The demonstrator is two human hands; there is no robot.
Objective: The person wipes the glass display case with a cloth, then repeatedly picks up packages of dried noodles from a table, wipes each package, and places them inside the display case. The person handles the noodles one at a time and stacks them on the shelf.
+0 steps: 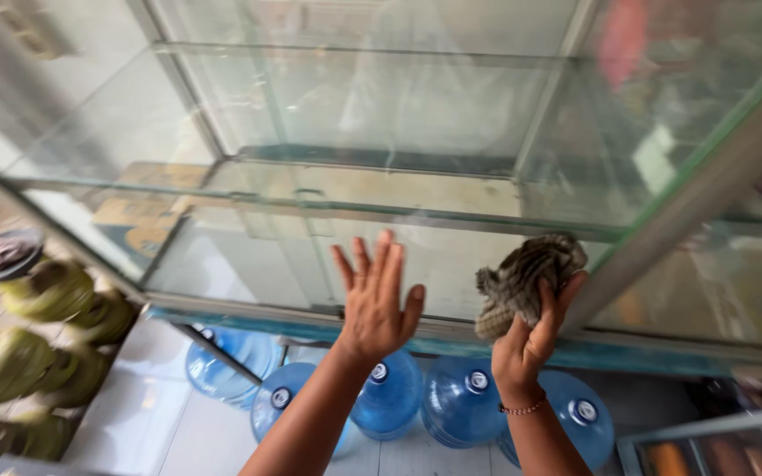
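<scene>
Left hand: the left hand (375, 300) is raised in the lower middle of the frame, palm flat toward the glass and fingers spread; it grasps nothing, and whether the palm touches the pane cannot be told.
Right hand: the right hand (529, 339) is lifted just right of centre, fingers clenched around a crumpled cloth; a thin beaded bracelet (522, 409) circles its wrist.
Cloth: the striped grey-brown cloth (526, 278) sits bunched above the right palm, right of centre, against or just before the glass, beside the metal frame bar (690, 207) that slants from the upper right down toward the hand.
Display case: the glass display case (354, 115) fills the upper and middle frame, with a glass shelf (249, 181) running across inside it; its panes are bare and reflective.
Water jugs: large blue water jugs (474, 401) with white caps stand in a row on the floor at lower centre, under the case and behind both forearms.
Gas cylinders: green gas cylinders (55, 295) cluster along the left edge, blurred.
Floor: pale tiles (134, 414) show at lower left between the cylinders and the jugs.
Lower right corner: part of another glass case (716, 441) shows, with blurred orange items inside.
</scene>
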